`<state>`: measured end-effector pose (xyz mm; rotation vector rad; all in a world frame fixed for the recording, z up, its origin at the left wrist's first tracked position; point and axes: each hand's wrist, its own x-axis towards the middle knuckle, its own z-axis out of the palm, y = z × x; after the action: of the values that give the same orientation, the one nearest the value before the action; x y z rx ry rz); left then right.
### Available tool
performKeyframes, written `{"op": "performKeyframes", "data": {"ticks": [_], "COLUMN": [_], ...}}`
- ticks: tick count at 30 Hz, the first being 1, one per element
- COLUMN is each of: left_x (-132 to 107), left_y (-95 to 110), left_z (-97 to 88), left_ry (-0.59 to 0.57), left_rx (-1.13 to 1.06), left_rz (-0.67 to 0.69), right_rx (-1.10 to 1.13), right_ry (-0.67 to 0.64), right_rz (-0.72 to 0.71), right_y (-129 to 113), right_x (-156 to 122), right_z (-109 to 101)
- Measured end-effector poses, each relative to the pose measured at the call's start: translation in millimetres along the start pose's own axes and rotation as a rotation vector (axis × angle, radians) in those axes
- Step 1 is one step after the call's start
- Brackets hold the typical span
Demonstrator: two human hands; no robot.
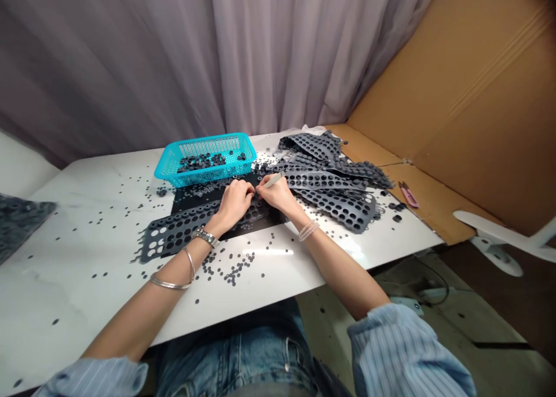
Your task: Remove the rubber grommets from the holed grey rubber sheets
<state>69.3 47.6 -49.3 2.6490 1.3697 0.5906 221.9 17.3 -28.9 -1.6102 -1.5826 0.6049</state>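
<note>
Right hand (274,194): grip grasping slim, pale, pen-like tool (273,180). Left hand (236,203) over dark grey, hole-punched, rubbery strip (185,230), lying on glossy white desk (82,292); left grip cannot be told.

The left forearm (139,316) is reaching diagonally inward from the lower left, with the left hand (237,201) arching back-up and its fingers bending downward. The right forearm (343,269) is slanting in from the lower right, the right hand (277,193) curling into a pinching grip. Both hands are working close together.
</note>
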Motion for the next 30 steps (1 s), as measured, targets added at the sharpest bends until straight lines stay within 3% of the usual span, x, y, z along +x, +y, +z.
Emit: {"op": "performKeyframes", "data": {"ticks": [6,30], "left_x": [0.8,-0.6], "left_y": [1.9,16.5], "left_z": [-1.9,-13.8], "left_ry": [-0.011,-0.057], "left_rx": [0.029,0.129], "left_rz": [0.0,-0.029], "right_rx": [0.109,0.045], "right_ry": [0.029,0.05], "right_rz": [0.055,0.004], "right_y": [6.9,7.8], "right_x": [5.4,4.3], "right_z": [-1.2,10.9]}}
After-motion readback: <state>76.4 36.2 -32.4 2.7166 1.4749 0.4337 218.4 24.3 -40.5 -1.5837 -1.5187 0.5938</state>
